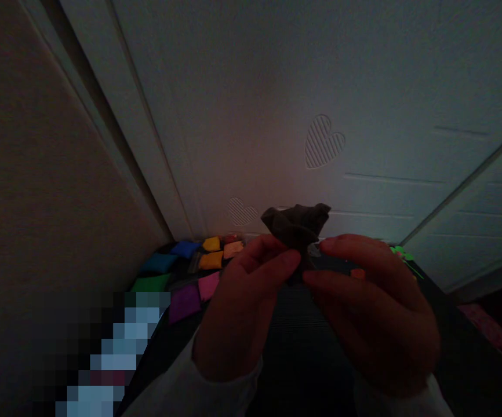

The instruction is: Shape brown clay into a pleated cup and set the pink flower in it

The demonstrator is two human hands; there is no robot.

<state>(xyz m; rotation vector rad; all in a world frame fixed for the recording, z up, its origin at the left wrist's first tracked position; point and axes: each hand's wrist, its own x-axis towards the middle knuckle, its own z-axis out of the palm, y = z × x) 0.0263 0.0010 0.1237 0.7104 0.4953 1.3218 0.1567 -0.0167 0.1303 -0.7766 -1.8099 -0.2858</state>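
Thumb and fingers of the left hand (237, 313) are pinched together on the narrow neck of the dark ruffled piece (297, 226), which is held up in front of the person, above the dark tabletop (303, 353). The right hand (381, 313) has its fingers parted just beside that neck, one tip low against or very near it, the other higher under the rim; the dim light does not show whether they grip anything.

The piece looks light and soft, probably a pliable clay-like material with thin, easily dented edges. The thick neck seems the safest place to hold; squeezing the frilled rim would likely crush it. It seems more tacky than slippery.

Both wrists rise from below the piece in pale sleeves, the left hand curled with its thumb uppermost, the right arched over from the other side.

Beyond and left of the piece lie coloured packets, among them purple (184, 302), pink (208, 286) and blue ones (185, 249). Right of it sits a small orange lump (357, 274); behind it stands a white panel (251, 116) with hearts.
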